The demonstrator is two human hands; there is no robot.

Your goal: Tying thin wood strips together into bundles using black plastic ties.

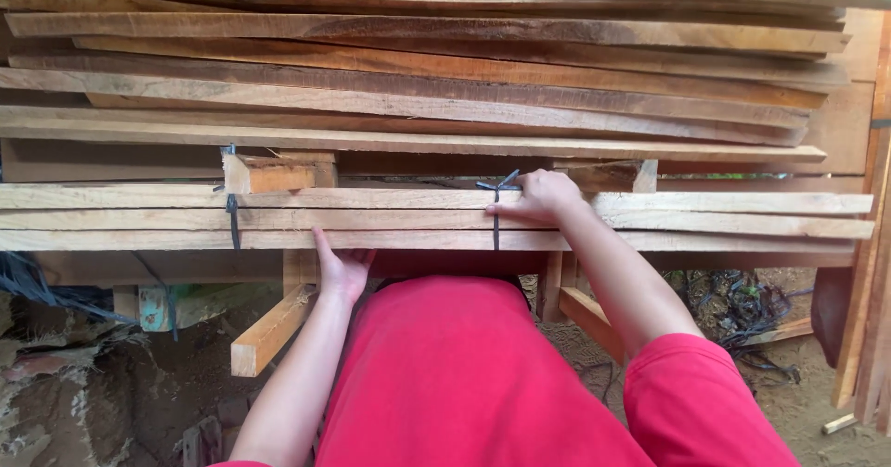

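I face a bundle of long pale wooden planks [390,218] lying flat on a wooden rack. My right hand [538,198] rests on top of the bundle, fingers curled by a dark tie strap [496,209] that wraps the planks near the middle. My left hand [342,267] presses up against the underside and front edge of the lowest plank, fingers spread. A second dark strap [232,209] binds the planks further left. My red shirt fills the bottom centre.
A tall stack of rough, darker planks [418,77] lies above and behind. Rack legs and a loose wooden bar [269,332] stand below. Dirt ground, dark cords [742,309] at right, upright boards [868,318] at the right edge.
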